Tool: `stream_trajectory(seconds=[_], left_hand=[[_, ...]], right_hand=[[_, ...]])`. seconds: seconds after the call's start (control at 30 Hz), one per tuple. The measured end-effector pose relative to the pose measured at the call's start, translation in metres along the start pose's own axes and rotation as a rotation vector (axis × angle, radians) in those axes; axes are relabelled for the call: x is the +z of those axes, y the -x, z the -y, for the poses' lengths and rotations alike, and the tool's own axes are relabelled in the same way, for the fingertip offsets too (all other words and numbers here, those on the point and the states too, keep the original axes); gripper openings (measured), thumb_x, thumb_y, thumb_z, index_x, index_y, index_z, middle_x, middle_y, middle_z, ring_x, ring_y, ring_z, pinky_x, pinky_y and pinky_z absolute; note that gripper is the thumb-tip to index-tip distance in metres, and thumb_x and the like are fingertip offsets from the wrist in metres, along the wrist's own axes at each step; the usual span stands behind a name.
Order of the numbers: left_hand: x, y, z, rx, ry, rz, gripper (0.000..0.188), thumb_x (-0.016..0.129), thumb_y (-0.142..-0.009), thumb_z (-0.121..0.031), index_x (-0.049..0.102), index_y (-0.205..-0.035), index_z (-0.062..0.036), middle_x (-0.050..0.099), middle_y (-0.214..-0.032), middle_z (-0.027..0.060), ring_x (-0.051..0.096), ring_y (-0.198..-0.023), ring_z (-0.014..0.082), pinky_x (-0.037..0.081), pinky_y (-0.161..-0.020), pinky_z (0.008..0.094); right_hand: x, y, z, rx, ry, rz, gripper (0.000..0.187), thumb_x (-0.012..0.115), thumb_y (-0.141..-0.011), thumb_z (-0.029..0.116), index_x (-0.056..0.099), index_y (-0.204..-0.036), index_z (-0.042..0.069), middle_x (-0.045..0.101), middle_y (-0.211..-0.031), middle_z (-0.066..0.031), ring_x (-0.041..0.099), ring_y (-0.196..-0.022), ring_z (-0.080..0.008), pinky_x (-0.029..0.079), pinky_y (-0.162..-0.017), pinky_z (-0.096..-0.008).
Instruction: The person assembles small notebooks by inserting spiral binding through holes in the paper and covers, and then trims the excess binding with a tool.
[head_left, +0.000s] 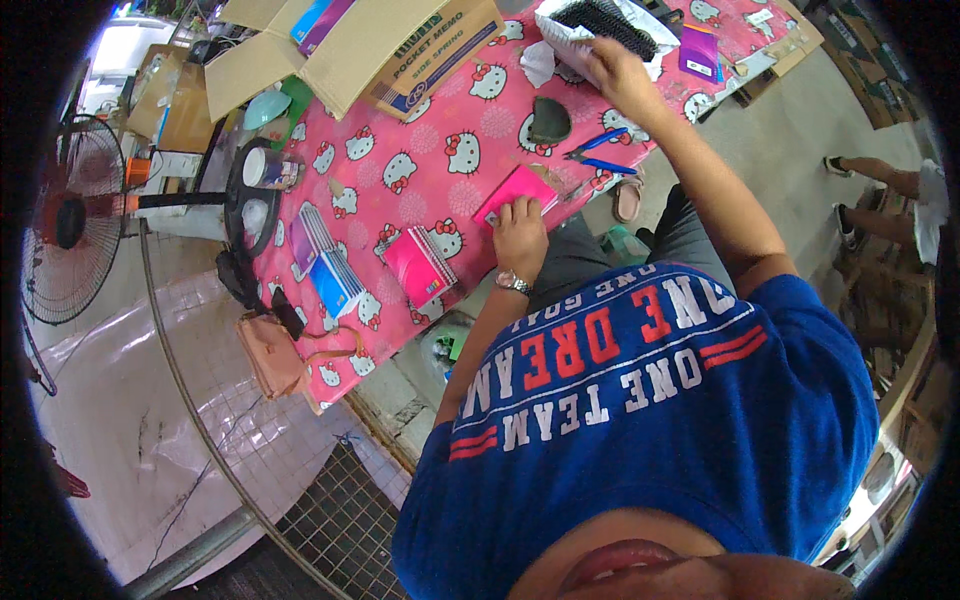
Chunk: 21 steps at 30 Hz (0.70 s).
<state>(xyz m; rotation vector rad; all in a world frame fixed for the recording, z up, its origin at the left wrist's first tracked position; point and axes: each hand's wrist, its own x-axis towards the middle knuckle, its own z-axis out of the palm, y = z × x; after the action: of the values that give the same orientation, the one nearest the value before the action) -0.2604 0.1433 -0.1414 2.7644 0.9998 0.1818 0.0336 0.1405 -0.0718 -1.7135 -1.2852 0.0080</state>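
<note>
at the far left, a black fan (70,220) stands beside the worktop (412,207), which wears a pink patterned cloth. on its left part sit blue and purple notebooks (335,283) in an overlapping row, then a fanned stack of pink notebooks (418,266). just right of these, the left grip (518,208) lies over a single pink notebook (535,187), fingers bent and touching its top near the worktop's edge; whether the thumb pinches it i cannot tell. further right, a pair of blue-handled pliers (606,163) lies apart from both hands. beyond it, the right grip (600,68) is at the near side of a white bag (560,42) holding black coils (600,22); its fingertips' hold and opening i cannot make out.
</note>
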Motion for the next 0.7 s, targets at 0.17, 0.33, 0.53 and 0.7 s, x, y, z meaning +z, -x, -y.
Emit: stream_trajectory(seconds=[0.17,0.33,0.53,0.7], left_hand=[[-0.014,0.002,0.003,0.074,0.039,0.079,0.033,0.061,-0.083,-0.018,0.059,-0.114,-0.0060,0.061,-0.110,0.0111,0.058,-0.101,0.0319,0.049,-0.084,0.0429],[-0.042,0.005,0.023,0.139,0.197,-0.048,0.033,0.057,-0.082,-0.009,0.061,-0.114,-0.0046,0.062,-0.107,0.0151,0.058,-0.098,0.0344,0.047,-0.087,0.0432],[-0.032,-0.005,0.029,0.093,0.038,-0.219,0.025,0.055,-0.082,-0.011,0.059,-0.106,-0.0032,0.063,-0.104,0.0137,0.055,-0.102,0.0323,0.038,-0.094,0.0458],[-0.026,-0.010,0.029,0.101,0.036,-0.268,0.021,0.056,-0.088,-0.019,0.058,-0.103,-0.0040,0.062,-0.100,0.0123,0.054,-0.098,0.0309,0.037,-0.093,0.0450]], right_hand=[[0.007,0.073,0.009,0.018,-0.121,0.354,0.028,0.057,-0.088,0.014,0.065,-0.114,0.006,0.064,-0.095,-0.0195,0.060,-0.091,-0.0372,0.048,-0.083,-0.0440],[0.029,0.113,0.025,-0.128,-0.248,0.521,0.027,0.063,-0.085,0.014,0.068,-0.110,0.008,0.064,-0.089,-0.0149,0.061,-0.086,-0.0335,0.048,-0.080,-0.0433],[0.038,0.103,0.045,-0.109,-0.326,0.480,0.025,0.066,-0.078,0.005,0.069,-0.103,0.006,0.063,-0.091,-0.0143,0.061,-0.084,-0.0312,0.050,-0.074,-0.0415],[0.042,0.102,0.036,-0.089,-0.351,0.472,0.025,0.064,-0.077,0.001,0.069,-0.101,0.006,0.062,-0.094,-0.0151,0.062,-0.086,-0.0324,0.051,-0.075,-0.0411]])
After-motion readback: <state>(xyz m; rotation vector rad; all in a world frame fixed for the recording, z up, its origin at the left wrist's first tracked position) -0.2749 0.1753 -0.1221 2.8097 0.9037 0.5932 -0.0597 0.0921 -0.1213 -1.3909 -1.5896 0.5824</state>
